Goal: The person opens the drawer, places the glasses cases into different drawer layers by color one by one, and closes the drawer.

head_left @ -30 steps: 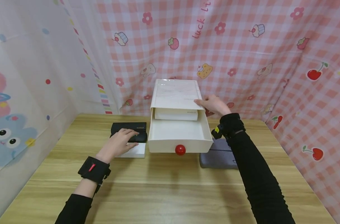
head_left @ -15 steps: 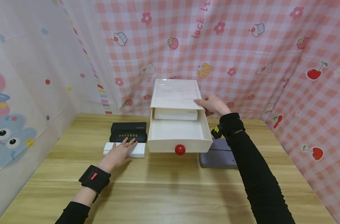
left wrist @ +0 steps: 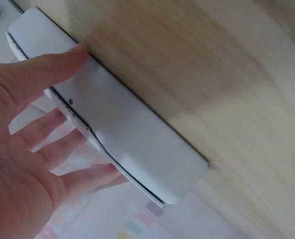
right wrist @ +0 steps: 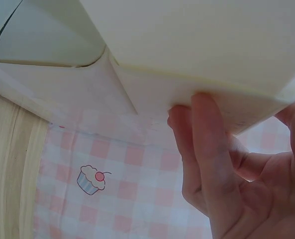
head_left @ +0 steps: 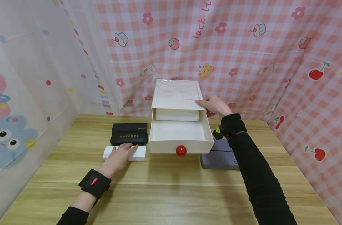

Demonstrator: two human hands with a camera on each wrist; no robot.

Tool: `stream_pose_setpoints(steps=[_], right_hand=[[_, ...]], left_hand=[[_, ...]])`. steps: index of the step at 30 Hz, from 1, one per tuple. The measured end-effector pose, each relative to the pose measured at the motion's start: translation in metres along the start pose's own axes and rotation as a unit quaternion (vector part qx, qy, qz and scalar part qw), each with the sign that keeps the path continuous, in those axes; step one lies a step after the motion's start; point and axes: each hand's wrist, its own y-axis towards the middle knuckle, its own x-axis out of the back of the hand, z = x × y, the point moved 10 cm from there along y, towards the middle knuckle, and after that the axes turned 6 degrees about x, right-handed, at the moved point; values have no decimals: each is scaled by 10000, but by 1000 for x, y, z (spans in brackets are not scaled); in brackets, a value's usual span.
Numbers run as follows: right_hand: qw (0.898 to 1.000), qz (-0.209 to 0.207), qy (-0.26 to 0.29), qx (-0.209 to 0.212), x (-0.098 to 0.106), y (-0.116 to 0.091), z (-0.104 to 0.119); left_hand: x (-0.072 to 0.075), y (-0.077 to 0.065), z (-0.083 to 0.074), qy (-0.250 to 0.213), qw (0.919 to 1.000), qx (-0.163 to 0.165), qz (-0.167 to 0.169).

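My left hand [head_left: 118, 160] grips a white glasses case [head_left: 139, 153] on the table. In the left wrist view the thumb presses the near face of the glasses case [left wrist: 137, 134], and the other fingers reach over its far side. My right hand [head_left: 215, 105] holds the right side of a white drawer box [head_left: 176, 93], thumb on its top edge. In the right wrist view its fingertips touch the side wall [right wrist: 152, 92]. The drawer [head_left: 163, 147], with a red knob [head_left: 181, 150], is pulled out. Inside, toward the back, lies a white box [head_left: 173, 115] with small lettering.
Behind the white case lies a black glasses case [head_left: 126, 139] with gold characters, and a flatter black case [head_left: 126, 127] behind that. A grey fabric case [head_left: 218, 160] sits right of the drawer, partly under the right forearm. A checked curtain [head_left: 171, 59] hangs behind the table.
My left hand has moved from over the black case down onto the white case and taken hold of it. The white case has shifted slightly toward me. My right hand stays put.
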Motion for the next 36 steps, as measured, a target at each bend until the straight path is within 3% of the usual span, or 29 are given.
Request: stream_pose_setpoints(steps=[4, 12, 19, 28, 36], right_hand=[[10000, -20, -49, 22, 0, 0, 1], [9999, -6, 128, -105, -3, -1, -1], [9998, 24, 154, -109, -3, -2, -1], [9994, 13, 301, -194, -2, -1, -1], [9994, 17, 292, -195, -2, -1, -4]], left_hand=[[7, 1, 0, 29, 9998, -130, -135], [11, 2, 7, -299, 9989, -368, 19], [18, 5, 10, -390, 9988, -260, 149], [55, 6, 13, -583, 9981, -163, -109], [98, 10, 11, -728, 9963, -215, -410]])
